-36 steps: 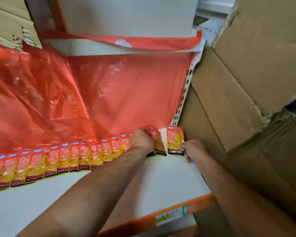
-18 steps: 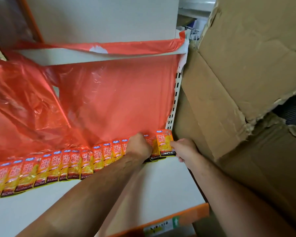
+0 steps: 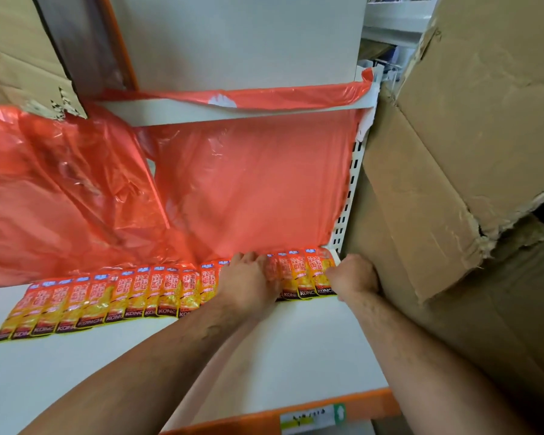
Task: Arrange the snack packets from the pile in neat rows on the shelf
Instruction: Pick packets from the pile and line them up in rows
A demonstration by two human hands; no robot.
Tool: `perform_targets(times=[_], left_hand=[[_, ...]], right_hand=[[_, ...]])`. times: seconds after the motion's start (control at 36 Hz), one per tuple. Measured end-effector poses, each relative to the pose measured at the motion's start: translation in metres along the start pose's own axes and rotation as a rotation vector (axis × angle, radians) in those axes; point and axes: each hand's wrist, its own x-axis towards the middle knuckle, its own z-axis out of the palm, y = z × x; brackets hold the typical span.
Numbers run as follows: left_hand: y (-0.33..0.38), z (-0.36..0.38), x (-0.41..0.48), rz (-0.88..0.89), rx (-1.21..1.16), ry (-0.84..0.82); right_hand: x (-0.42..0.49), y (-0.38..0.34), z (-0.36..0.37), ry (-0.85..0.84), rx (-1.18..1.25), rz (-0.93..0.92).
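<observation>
A row of orange-and-yellow snack packets (image 3: pixel 139 293) lies overlapped along the back of the white shelf (image 3: pixel 264 356), running from the far left to the right upright. My left hand (image 3: pixel 248 274) rests flat on the packets near the right end, fingers stretched toward the back. My right hand (image 3: pixel 354 277) is curled at the row's right end, its thumb and fingers at the edge of the last packet (image 3: pixel 318 271). That packet overlaps its neighbour and lies close to the shelf's back right corner. No loose pile is in view.
Red plastic sheeting (image 3: pixel 248 183) hangs behind the row and bulges at the left. Large cardboard boxes (image 3: pixel 453 152) press in at the right, against my right hand. An upper shelf (image 3: pixel 233 113) is overhead. The orange front edge carries a price label (image 3: pixel 311 417).
The last packet, apart from the row a second ago, now overlaps it at the right end. My left hand has flattened onto the packets. My right hand has followed the packet in.
</observation>
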Motion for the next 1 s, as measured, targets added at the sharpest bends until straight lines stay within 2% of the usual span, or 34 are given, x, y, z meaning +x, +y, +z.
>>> perform_targets(times=[0.14,0.22,0.33,0.44,0.53,0.69,1.0], left_hand=[[-0.017,-0.004,-0.021,-0.046,0.029,-0.026],[-0.029,-0.007,-0.032,-0.065,0.019,-0.033],[-0.046,-0.014,-0.057,-0.104,-0.019,-0.036],[-0.077,-0.017,-0.092,-0.152,0.005,-0.098],[-0.112,-0.026,-0.118,-0.212,0.021,-0.125],[-0.188,-0.053,-0.192,-0.376,-0.002,-0.126],[-0.35,-0.097,-0.355,-0.602,-0.043,-0.009]], right_hand=[[-0.009,-0.01,-0.006,0.008,-0.07,-0.025],[-0.025,-0.023,-0.013,0.028,-0.133,-0.119],[-0.062,-0.046,-0.003,0.018,-0.149,-0.462],[-0.109,-0.071,0.022,-0.258,-0.201,-0.73],[-0.142,-0.097,0.034,-0.367,-0.23,-0.802],[-0.215,-0.155,0.067,-0.45,-0.315,-0.922],[-0.394,-0.26,0.147,-0.453,-0.362,-1.125]])
